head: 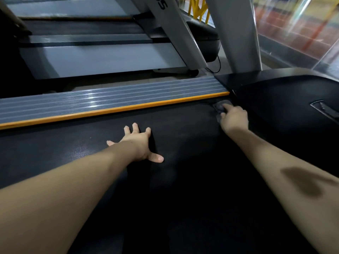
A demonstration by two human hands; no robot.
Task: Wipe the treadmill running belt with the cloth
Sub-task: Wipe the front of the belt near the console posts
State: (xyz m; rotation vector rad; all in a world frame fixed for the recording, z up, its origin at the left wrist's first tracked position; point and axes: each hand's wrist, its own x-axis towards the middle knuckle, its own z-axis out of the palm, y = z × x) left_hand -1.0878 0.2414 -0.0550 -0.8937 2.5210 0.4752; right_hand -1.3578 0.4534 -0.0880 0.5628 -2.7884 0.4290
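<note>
The black running belt (183, 180) fills the lower part of the head view. My left hand (139, 143) lies flat on it with fingers spread, holding nothing. My right hand (233, 119) reaches to the belt's far end, next to the black motor cover (284, 99). It presses a dark grey cloth (221, 106) against the belt near the corner. The cloth is mostly hidden under the fingers and hard to tell from the dark belt.
A grey ribbed side rail (110, 99) with an orange strip (113, 110) runs along the belt's left side. A grey upright (238, 33) rises behind the motor cover. Another treadmill (91, 52) stands to the left; a glass wall (302, 24) is at the right.
</note>
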